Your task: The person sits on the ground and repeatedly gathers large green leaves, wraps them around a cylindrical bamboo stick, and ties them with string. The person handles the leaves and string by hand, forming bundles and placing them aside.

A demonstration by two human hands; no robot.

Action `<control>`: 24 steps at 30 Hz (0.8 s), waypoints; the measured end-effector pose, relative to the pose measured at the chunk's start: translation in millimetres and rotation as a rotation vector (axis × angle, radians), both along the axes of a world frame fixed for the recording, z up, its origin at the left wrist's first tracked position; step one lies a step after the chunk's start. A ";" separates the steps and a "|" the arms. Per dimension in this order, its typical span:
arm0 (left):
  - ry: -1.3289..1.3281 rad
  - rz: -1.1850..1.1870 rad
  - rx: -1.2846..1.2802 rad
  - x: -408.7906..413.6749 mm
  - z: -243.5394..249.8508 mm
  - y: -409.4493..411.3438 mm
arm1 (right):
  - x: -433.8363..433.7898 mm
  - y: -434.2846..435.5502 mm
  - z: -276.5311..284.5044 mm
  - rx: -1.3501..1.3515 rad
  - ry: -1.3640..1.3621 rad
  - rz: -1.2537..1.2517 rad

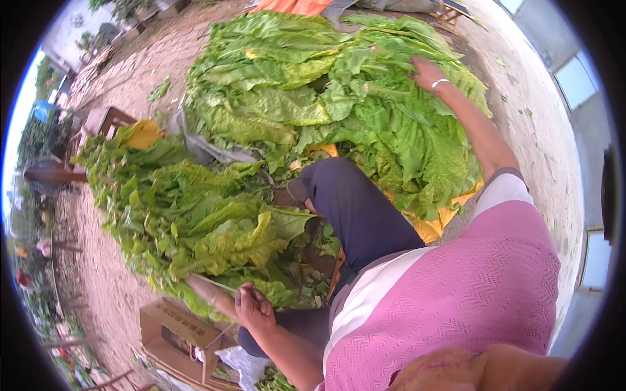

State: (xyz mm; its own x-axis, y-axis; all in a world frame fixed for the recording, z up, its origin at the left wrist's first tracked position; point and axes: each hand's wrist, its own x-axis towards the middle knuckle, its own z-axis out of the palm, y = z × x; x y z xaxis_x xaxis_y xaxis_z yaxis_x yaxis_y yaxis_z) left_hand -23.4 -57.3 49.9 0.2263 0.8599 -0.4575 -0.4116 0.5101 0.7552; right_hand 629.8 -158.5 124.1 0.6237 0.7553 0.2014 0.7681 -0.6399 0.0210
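My left hand (254,308) is closed in a fist at the near end of a wooden pole (210,294), with a thin pale string (215,283) running from the fist to the leaves. Along the pole lies a thick row of broad green tobacco leaves (195,210), covering most of it. My right hand (426,72), a silver bracelet at its wrist, reaches onto a large heap of yellow-green tobacco leaves (391,107) at the upper right. Its fingertips touch the leaves; whether they grip one is hidden.
An open cardboard box (181,325) stands at the lower left. Yellow sheeting (435,225) shows under the heap, and a grey cloth (220,152) lies between the leaf piles. A wooden stool (110,119) is at the left. Leaf scraps lie about my bent legs.
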 end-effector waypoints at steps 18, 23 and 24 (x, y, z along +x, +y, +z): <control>0.578 -0.369 0.260 -121.3 49.8 -10.8 | -526.3 207.6 -75.4 -0.774 0.564 1.273; 0.414 -0.579 -0.095 -172.9 -4.6 58.0 | -539.0 204.4 -130.0 -0.548 0.789 1.378; 0.488 -0.656 -0.123 -172.8 -14.3 66.7 | -537.4 204.3 -128.3 -0.603 0.755 1.374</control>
